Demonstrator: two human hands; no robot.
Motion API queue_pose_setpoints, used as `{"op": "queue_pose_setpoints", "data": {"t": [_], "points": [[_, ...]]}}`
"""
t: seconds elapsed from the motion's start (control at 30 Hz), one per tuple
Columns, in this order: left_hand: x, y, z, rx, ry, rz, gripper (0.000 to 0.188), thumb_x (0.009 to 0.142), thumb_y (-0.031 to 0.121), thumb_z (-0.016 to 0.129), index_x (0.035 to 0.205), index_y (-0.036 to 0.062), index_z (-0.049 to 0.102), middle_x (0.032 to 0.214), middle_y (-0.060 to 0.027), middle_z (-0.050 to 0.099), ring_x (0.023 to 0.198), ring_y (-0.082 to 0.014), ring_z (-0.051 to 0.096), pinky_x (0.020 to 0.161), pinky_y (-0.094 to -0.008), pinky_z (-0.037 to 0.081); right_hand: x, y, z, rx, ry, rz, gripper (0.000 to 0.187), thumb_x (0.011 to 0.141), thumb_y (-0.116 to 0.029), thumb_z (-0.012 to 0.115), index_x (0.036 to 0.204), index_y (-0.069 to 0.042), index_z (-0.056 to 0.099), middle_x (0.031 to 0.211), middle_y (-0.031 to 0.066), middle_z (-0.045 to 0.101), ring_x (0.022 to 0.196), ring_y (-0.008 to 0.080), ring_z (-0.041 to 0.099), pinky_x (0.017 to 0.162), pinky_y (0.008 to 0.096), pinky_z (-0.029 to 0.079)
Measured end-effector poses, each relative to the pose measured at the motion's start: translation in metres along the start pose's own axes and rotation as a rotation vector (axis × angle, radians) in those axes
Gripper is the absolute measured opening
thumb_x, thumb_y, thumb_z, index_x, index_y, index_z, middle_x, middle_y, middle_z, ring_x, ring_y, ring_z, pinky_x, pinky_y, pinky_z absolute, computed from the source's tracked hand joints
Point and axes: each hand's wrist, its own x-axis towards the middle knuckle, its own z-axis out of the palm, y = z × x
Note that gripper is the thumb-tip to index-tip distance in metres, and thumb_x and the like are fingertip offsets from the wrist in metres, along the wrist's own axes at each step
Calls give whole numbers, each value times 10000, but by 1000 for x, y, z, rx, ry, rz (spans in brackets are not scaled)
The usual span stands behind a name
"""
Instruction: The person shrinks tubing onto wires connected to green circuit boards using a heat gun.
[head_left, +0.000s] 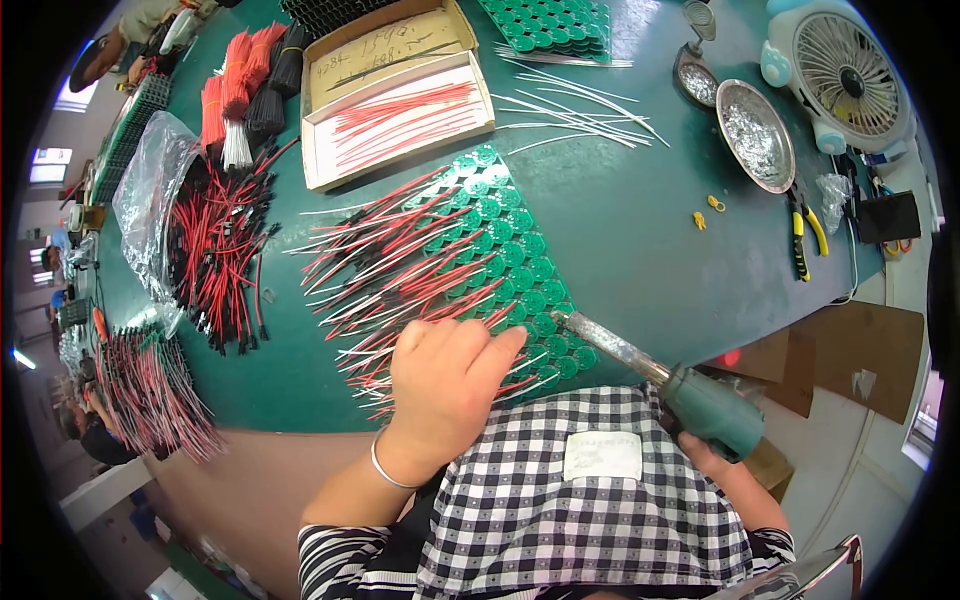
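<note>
A panel of round green circuit boards (520, 250) lies on the table before me, with rows of red, white and black wires (400, 265) fanning out to its left. Over the panel's near end, my left hand (445, 380) is closed, thumb and fingertip pinched at a wire; the wire's end is mostly hidden. My right hand (706, 458) grips the green handle of a soldering iron (625, 352), largely hidden behind it. The iron's tip touches or hovers just over the panel, right of my left fingertips; I cannot tell which.
A cardboard box (315, 160) holds red wires. Loose white wires (590, 115) lie beyond. At right are a metal dish (755, 135), yellow-handled pliers (798, 240) and a fan (845, 75). Wire bundles (150, 390) and a plastic bag (150, 205) occupy the left.
</note>
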Motion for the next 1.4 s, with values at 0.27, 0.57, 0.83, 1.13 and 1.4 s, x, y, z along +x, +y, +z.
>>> {"op": "queue_pose_setpoints", "data": {"t": [0.27,0.57,0.83,1.13,1.4], "points": [[-4,4,14,-40,-4,-50,170,701,5,694,855,69,663,717,-30,499,637,-201,500,571,-344,361,12,-6,-2,-261,-72,-224,257,802,-148,646,1034,-37,664,1019,121,673,935,297,636,857,393,476],[-4,2,19,-90,5,-42,146,709,3,697,829,71,648,729,-32,515,651,-211,502,587,-345,369,14,-8,1,-177,-108,-174,277,763,-122,660,1032,-57,673,1049,100,670,992,301,611,900,409,435],[-3,0,20,-79,32,-19,81,750,73,669,813,82,619,701,-22,475,643,-193,485,582,-338,361,15,-8,1,-240,-134,-177,266,767,-116,659,1024,-51,681,1041,99,676,986,303,617,898,414,444],[-3,1,19,-108,3,-51,142,707,1,705,815,65,641,734,-32,531,653,-213,511,590,-349,378,19,-10,2,-222,-164,-205,269,754,-108,657,1016,-51,680,1040,104,675,967,310,613,898,421,446],[-2,2,18,-101,0,-54,153,699,0,709,822,62,641,741,-42,536,668,-222,523,601,-351,392,14,-4,4,-383,-24,-266,251,770,-117,645,1014,-64,673,988,101,673,908,305,624,853,413,454]]}}
